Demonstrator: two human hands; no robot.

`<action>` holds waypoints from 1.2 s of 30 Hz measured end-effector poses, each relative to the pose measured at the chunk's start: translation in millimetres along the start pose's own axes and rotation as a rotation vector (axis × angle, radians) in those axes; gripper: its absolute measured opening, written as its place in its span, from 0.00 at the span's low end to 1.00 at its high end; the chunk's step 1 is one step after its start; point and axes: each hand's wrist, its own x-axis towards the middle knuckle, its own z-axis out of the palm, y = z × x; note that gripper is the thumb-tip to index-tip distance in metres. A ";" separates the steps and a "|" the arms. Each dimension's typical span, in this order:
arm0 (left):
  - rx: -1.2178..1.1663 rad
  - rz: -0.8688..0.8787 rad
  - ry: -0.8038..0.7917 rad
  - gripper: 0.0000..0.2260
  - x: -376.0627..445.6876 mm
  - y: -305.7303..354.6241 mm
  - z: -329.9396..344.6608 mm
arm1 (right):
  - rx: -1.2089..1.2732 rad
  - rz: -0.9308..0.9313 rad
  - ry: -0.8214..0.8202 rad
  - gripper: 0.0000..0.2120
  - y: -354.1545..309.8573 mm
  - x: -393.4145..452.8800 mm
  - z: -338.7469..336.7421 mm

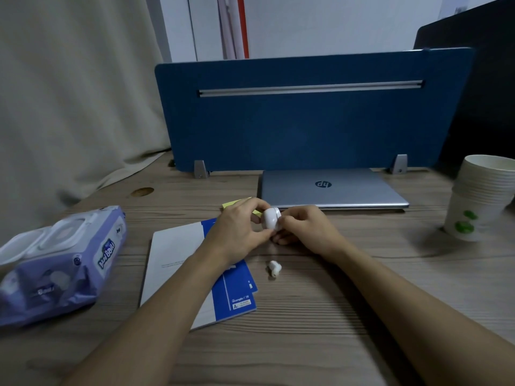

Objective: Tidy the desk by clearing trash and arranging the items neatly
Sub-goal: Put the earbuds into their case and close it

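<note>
A small white earbud case [270, 218] is held above the desk between my two hands. My left hand [239, 229] grips it from the left with fingers curled around it. My right hand [303, 229] pinches at its right side; what the fingertips hold is hidden. One loose white earbud [274, 268] lies on the wooden desk [334, 316] just below the hands. A blue and white notebook [178, 260] lies under my left forearm. A yellow sticky pad [237, 203] peeks out behind my left hand.
A shut silver laptop [334, 188] lies against the blue divider panel [306, 121]. A purple pack of wet wipes [61, 263] sits at the left edge. A stack of paper cups [482, 196] stands at the right. A curtain [69, 93] hangs at the left.
</note>
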 end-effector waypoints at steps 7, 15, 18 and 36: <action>-0.042 -0.089 0.004 0.17 -0.9 0.3 -1.8 | -0.006 0.031 0.106 0.15 5.0 5.2 -1.2; -0.049 -0.111 -0.110 0.19 -0.6 -1.7 1.6 | -0.155 0.003 0.342 0.09 14.0 11.9 -7.8; -0.002 -0.101 -0.146 0.15 -0.6 -2.9 0.3 | -0.249 -0.002 0.364 0.10 13.1 12.0 -8.0; 0.057 -0.077 -0.236 0.09 -1.7 -8.5 -3.0 | -0.315 -0.012 0.395 0.02 13.3 5.5 -11.2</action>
